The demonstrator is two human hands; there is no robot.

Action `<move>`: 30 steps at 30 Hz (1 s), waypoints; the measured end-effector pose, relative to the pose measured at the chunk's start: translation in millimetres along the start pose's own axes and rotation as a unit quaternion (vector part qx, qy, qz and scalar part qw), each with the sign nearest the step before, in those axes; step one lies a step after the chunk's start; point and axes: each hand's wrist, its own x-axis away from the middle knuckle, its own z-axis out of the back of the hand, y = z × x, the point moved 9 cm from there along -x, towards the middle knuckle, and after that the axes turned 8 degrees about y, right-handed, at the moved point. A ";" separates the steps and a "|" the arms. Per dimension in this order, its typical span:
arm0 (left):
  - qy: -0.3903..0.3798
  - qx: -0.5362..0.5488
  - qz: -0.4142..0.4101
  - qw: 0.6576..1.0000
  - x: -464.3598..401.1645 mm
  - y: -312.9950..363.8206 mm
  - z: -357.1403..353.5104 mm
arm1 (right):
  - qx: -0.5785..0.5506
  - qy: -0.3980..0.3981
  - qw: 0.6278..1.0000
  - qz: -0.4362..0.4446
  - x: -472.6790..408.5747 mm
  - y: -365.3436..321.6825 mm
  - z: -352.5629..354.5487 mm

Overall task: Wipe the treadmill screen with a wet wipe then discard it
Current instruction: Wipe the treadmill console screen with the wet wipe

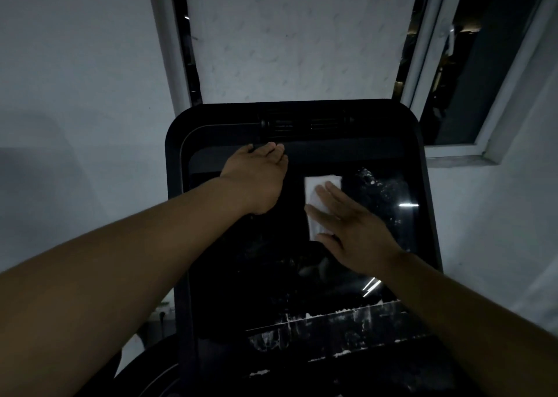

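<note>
1. Treadmill console: a black, round-cornered panel filling the centre and lower half of the frame, tilted up toward the camera. Its upper edge carries a dark slotted vent.
2. Treadmill screen: the glossy dark area inside the console. White specks and smears show at its upper right, and bright streaks of reflected light lie at right centre and lower right.
3. Wet wipe: a white folded rectangle lying flat on the screen, just right of the frame's centre. Its lower and right parts are covered by the right hand.
4. Right hand: enters from the lower right. It is flat, palm down, with fingers extended and slightly spread, pressing the wipe against the screen. It does not pinch or clench the wipe.
5. Left hand: enters from the lower left and rests on the console above the screen, left of the wipe and apart from it. The fingers are extended and loosely together, with the tips near the vent. It grasps nothing visible.
6. Lower ledge: a dark strip below the screen, marked with white streaks and blotches.
7. Wall: pale, filling the left of the frame.
8. Window: white-framed, in the upper right, with dark panes.
9. Pale panel: a mottled sheet at top centre, directly above the console.
</note>
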 end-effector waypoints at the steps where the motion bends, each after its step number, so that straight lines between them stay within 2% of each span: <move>1: 0.002 -0.005 -0.004 1.000 -0.3 -0.3 1.3 | -0.008 -0.003 1.000 0.005 -13.7 -8.6 -4.5; 6: -0.004 -0.023 -0.005 1.000 1.2 -0.8 1.0 | -0.016 -0.044 0.999 0.006 -54.2 -30.6 -26.4; 10: -0.005 -0.027 -0.012 1.000 2.9 -1.4 0.1 | 0.027 -0.040 0.999 -0.011 -15.5 26.5 -2.9; 13: -0.003 -0.022 -0.016 1.000 3.3 -2.4 -0.5 | 0.030 -0.023 0.997 -0.074 10.0 73.0 22.1; 15: -0.005 -0.022 -0.024 0.999 3.9 -4.0 -3.2 | 0.023 -0.022 0.995 -0.090 11.4 79.4 27.0; 21: -0.019 -0.041 -0.068 0.997 10.7 -11.2 -0.4 | 0.041 -0.029 0.999 -0.008 -5.3 51.0 13.9; 26: -0.019 -0.048 -0.081 0.995 12.1 -12.4 0.4 | 0.045 -0.046 0.997 -0.044 21.7 90.7 24.9; 30: -0.003 -0.066 -0.089 0.994 10.1 -8.3 -3.2 | 0.066 -0.013 0.998 -0.005 6.0 51.7 10.3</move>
